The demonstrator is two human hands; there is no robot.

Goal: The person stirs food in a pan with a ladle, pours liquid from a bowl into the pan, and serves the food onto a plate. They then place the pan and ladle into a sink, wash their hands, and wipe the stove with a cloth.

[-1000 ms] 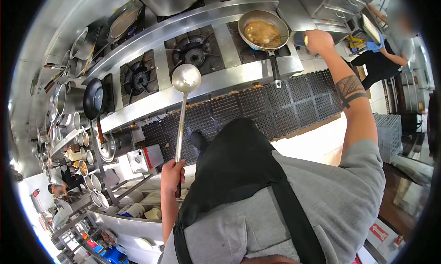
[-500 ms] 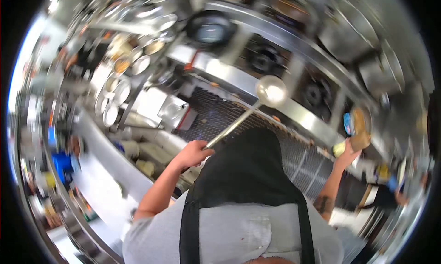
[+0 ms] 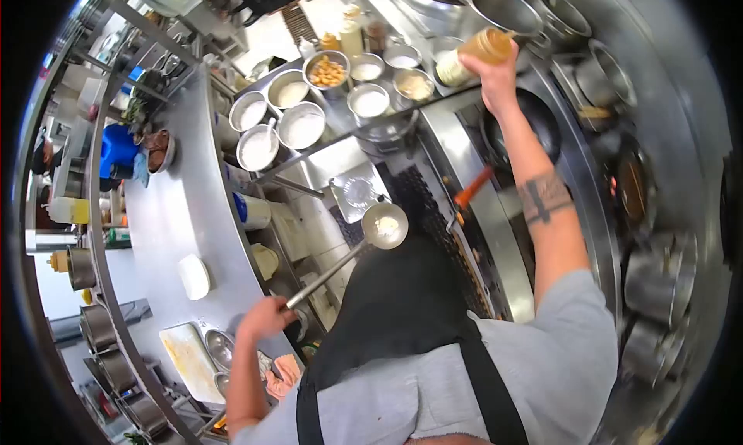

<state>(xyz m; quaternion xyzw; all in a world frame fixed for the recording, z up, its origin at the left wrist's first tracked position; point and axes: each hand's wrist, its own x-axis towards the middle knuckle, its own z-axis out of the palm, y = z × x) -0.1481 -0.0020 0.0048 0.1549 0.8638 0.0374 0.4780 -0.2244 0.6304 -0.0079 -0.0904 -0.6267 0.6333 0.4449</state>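
Note:
My left hand (image 3: 267,319) is closed around the handle end of a long metal ladle (image 3: 385,227). Its round bowl is over my black apron (image 3: 406,298), with a small pale patch showing inside. Stretched far forward, my right hand (image 3: 498,75) grips a squeeze bottle (image 3: 486,47) with an amber upper part and nozzle and a pale lower part. Below that hand is a black wok (image 3: 534,128) on the stove. To its left stand metal containers of white contents (image 3: 368,100) and a pot of golden-brown pieces (image 3: 327,71).
Several squeeze bottles (image 3: 350,35) stand behind the containers. A steel counter (image 3: 166,213) on the left holds a white cutting board (image 3: 190,361) and a bowl (image 3: 161,151). An orange-red handle (image 3: 474,186) juts over the stove's edge. Stockpots (image 3: 658,278) line the right.
The view has swung left toward the containers. My right hand, with the bottle, has gone from low on the right to far forward. My left hand still holds the ladle.

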